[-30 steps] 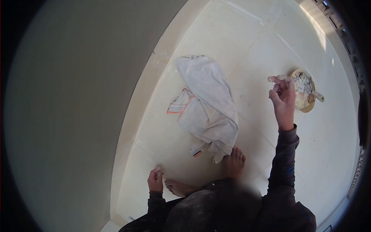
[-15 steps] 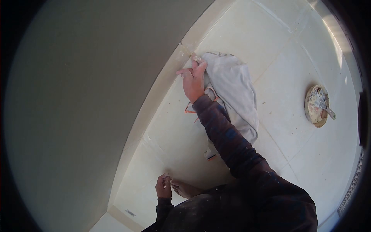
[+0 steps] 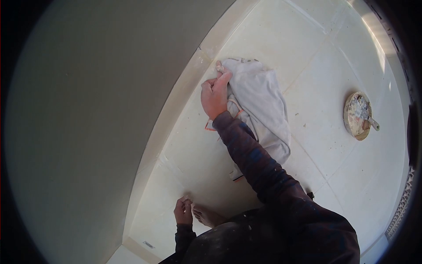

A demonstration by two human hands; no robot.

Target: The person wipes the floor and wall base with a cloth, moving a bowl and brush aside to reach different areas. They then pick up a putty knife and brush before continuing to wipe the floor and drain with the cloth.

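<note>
Grey cloth (image 3: 261,99) is lying at twelve o'clock; the right hand (image 3: 214,96) is angling beside it, likely to reach the skirting (image 3: 170,114); the left hand (image 3: 183,212) is curling; both grips: cannot tell.

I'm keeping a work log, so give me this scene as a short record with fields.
Right hand: beside the cloth, near the skirting; whitish material on a fingertip
Left hand: low by the bare foot, fingers drawn together; whether they hold anything is unclear
Cloth: light grey, orange edging, rumpled on the floor
Dish: round, to the right of the cloth, messy with pale paste
Tool: lies in the dish, handle out over the rim
Wall: grey-green, on the left
</note>
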